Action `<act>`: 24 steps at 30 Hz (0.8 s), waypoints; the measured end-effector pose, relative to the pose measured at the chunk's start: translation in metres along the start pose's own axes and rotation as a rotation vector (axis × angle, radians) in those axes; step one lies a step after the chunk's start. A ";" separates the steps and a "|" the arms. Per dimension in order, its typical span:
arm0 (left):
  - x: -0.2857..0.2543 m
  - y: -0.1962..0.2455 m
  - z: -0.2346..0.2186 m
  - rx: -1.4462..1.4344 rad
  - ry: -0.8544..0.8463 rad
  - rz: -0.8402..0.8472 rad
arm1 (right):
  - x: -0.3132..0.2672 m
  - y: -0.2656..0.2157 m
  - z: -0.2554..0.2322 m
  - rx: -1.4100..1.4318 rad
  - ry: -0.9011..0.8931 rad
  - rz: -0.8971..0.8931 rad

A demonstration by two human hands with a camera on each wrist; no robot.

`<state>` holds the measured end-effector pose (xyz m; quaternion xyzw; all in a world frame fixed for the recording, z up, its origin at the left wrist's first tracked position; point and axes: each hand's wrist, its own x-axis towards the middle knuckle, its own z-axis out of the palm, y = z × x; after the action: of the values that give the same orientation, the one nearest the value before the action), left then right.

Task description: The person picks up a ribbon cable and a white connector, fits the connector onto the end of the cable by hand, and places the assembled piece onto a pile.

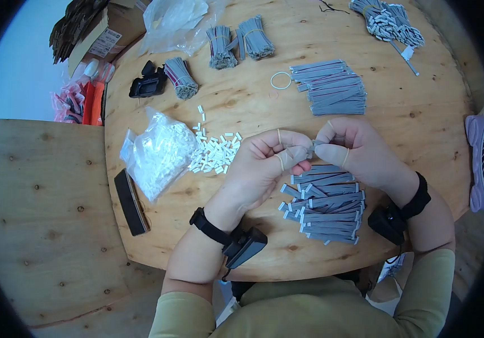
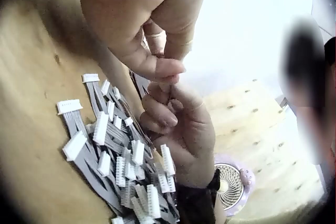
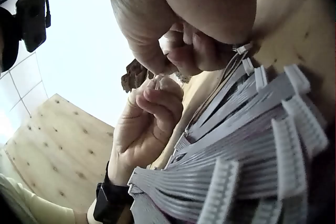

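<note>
Fingertip to fingertip over the table, my left hand (image 1: 264, 163) and my right hand (image 1: 360, 147) pinch a small grey piece (image 1: 311, 147) that looks like the end of a ribbon cable. Most of it is hidden by the fingers; I cannot tell whether a connector is on it. Pale finger covers with bands sit on thumbs and forefingers. Just below lies a pile of grey ribbon cables (image 1: 332, 205) with white connectors (image 2: 70, 107) on their ends. Left of my left hand, loose white connector housings (image 1: 216, 153) are scattered beside a clear bag (image 1: 163, 152) full of them.
Beyond my hands lies another row of ribbon cables (image 1: 332, 87). Banded cable bundles (image 1: 256, 36) and a small black case (image 1: 147, 81) stand farther back. A dark phone-like slab (image 1: 131, 201) lies at the left edge, a carton (image 1: 109, 36) behind, a purple fan (image 1: 481, 158) at right.
</note>
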<state>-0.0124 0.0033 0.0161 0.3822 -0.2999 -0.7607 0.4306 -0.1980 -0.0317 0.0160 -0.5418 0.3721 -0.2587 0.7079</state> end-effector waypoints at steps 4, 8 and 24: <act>0.000 0.001 -0.003 -0.105 0.014 -0.036 | 0.000 0.000 -0.003 -0.002 -0.007 0.007; 0.002 -0.002 -0.010 -0.159 -0.050 -0.017 | -0.001 -0.001 -0.002 0.049 -0.048 -0.003; 0.000 -0.003 -0.009 -0.174 -0.090 -0.038 | -0.003 -0.004 0.000 0.066 -0.081 -0.012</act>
<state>-0.0066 0.0033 0.0090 0.3146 -0.2444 -0.8081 0.4338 -0.1997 -0.0303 0.0202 -0.5304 0.3312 -0.2528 0.7383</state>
